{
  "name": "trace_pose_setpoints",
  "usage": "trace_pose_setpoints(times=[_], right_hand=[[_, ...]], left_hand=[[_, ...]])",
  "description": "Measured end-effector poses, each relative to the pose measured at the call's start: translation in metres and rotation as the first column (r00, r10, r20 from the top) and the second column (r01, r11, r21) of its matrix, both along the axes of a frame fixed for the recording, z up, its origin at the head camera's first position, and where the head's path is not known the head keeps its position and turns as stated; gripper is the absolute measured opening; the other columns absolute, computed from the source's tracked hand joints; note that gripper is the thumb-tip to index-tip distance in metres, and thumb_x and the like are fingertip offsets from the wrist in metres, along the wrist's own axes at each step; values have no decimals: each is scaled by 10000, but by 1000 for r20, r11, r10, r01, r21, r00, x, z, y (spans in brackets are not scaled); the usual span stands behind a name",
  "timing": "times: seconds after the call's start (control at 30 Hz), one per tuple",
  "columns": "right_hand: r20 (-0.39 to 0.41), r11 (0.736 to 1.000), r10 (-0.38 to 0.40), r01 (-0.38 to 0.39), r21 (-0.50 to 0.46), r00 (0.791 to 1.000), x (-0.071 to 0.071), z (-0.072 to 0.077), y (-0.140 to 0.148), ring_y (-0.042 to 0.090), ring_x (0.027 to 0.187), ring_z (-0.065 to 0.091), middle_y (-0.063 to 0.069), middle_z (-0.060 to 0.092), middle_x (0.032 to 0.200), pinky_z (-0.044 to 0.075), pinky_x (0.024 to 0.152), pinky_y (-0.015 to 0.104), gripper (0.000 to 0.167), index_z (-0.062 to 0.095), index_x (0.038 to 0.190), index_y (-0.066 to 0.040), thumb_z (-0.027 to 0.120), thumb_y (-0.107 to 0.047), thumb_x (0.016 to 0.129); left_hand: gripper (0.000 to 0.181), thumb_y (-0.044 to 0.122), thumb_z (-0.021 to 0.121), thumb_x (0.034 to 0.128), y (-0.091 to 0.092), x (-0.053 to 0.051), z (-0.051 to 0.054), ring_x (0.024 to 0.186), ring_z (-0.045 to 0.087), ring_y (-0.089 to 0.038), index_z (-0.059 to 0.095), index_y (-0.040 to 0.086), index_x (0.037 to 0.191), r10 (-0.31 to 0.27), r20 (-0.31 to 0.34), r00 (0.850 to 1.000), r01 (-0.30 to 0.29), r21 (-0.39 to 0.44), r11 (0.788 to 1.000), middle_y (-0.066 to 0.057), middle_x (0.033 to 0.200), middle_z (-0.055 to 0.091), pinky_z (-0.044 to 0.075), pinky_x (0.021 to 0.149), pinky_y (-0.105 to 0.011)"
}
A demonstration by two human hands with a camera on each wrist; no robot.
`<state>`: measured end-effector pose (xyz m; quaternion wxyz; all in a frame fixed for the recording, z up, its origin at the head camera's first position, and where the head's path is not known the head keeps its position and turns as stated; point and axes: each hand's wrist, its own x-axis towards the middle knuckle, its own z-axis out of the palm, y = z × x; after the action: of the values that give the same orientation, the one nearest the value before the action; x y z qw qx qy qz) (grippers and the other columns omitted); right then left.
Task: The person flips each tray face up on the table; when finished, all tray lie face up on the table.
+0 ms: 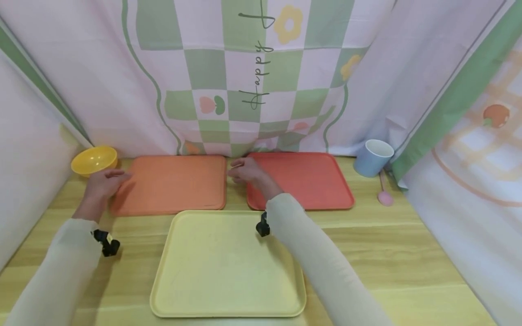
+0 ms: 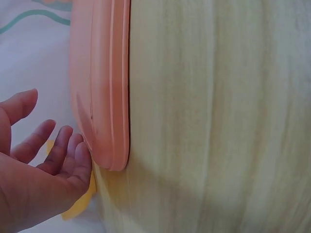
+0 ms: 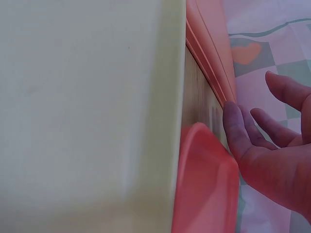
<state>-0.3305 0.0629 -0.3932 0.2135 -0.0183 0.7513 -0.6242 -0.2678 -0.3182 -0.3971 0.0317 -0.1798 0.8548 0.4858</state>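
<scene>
An orange tray lies at the back left of the table. My left hand is at its left end, fingers loosely bent beside the rim; the left wrist view shows the fingers close against the tray's corner. At the tray's other end is my right hand, above the gap between the orange tray and a red tray. In the right wrist view its fingertips are by the orange rim, though contact is hard to tell. Neither hand grips anything.
A pale yellow tray lies in front, under my right forearm. The yellow bowl stands at the back left, just behind my left hand. At the back right are a blue cup and a pink spoon. A printed curtain hangs behind.
</scene>
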Motion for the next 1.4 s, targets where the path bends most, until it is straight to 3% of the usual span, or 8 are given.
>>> trace_pose_setpoints(times=[0.27, 0.5, 0.67, 0.83, 0.9, 1.0, 1.2, 1.4], right_hand=[[43, 1000, -7, 7, -19, 999, -2, -3, -2, 335, 1135, 601, 213, 491, 1415, 520, 990, 421, 498, 459, 1424, 89, 655, -17, 978], [88, 997, -5, 12, -78, 996, -4, -7, -5, 325, 1083, 595, 228, 505, 1382, 498, 1022, 443, 508, 431, 1434, 102, 640, 0, 982], [142, 989, -6, 27, -148, 990, -3, -9, -9, 375, 1211, 585, 280, 548, 1349, 477, 1050, 436, 517, 400, 1435, 123, 629, 26, 981], [177, 984, -33, 63, -168, 984, -4, -8, -13, 328, 1136, 611, 210, 619, 1204, 477, 1052, 426, 453, 453, 1385, 108, 629, 45, 973], [194, 982, -40, 75, -175, 980, -4, -7, -13, 289, 1049, 605, 163, 619, 1116, 473, 1056, 428, 437, 466, 1375, 97, 628, 47, 972], [214, 979, -44, 84, -184, 976, -5, -5, -14, 260, 1011, 571, 139, 585, 1106, 466, 1063, 428, 445, 465, 1390, 87, 620, 44, 975], [232, 979, -42, 86, -183, 972, -7, -3, -18, 276, 1149, 533, 165, 527, 1338, 463, 1062, 403, 525, 423, 1471, 65, 615, 10, 986], [261, 974, -79, 131, -186, 962, -7, -4, -20, 197, 909, 584, 61, 605, 956, 503, 973, 373, 454, 476, 1419, 47, 616, -5, 990]], left_hand=[[659, 369, 531, 1036, -3, -1, -3, 1375, 365, -408, 380, -47, 1524, 14, 42, 999, -14, 4, 1000, -269, 1565, 347, 362, 1120, -530], [662, 390, 546, 1033, -10, -5, -9, 1186, 448, -299, 399, -29, 1523, 42, 85, 996, -43, 19, 999, -220, 1537, 384, 453, 858, -323], [666, 394, 552, 1033, -11, -9, -10, 1136, 456, -247, 381, 6, 1546, 60, 115, 992, -67, 60, 996, -166, 1516, 398, 458, 840, -282], [507, 325, 589, 1017, -11, -8, -7, 923, 510, -121, 528, 29, 1424, 69, 95, 993, -80, 125, 989, 9, 1084, 585, 470, 753, -238], [305, 283, 619, 1000, -11, -8, -5, 790, 519, -74, 630, 68, 1216, 87, 81, 993, -100, 178, 979, 95, 860, 566, 469, 684, -219], [127, 238, 649, 984, -9, -10, -1, 665, 515, -42, 593, 128, 1012, 114, 77, 990, -130, 250, 960, 145, 697, 534, 461, 614, -205], [197, 268, 628, 1004, -6, -14, 1, 727, 527, -41, 534, 146, 1126, 148, 144, 979, -183, 275, 944, 125, 824, 539, 485, 647, -204], [98, 252, 621, 1017, -4, -13, 9, 685, 586, -38, 618, 156, 1041, 154, 218, 964, -238, 441, 866, 128, 753, 672, 492, 608, -203]])
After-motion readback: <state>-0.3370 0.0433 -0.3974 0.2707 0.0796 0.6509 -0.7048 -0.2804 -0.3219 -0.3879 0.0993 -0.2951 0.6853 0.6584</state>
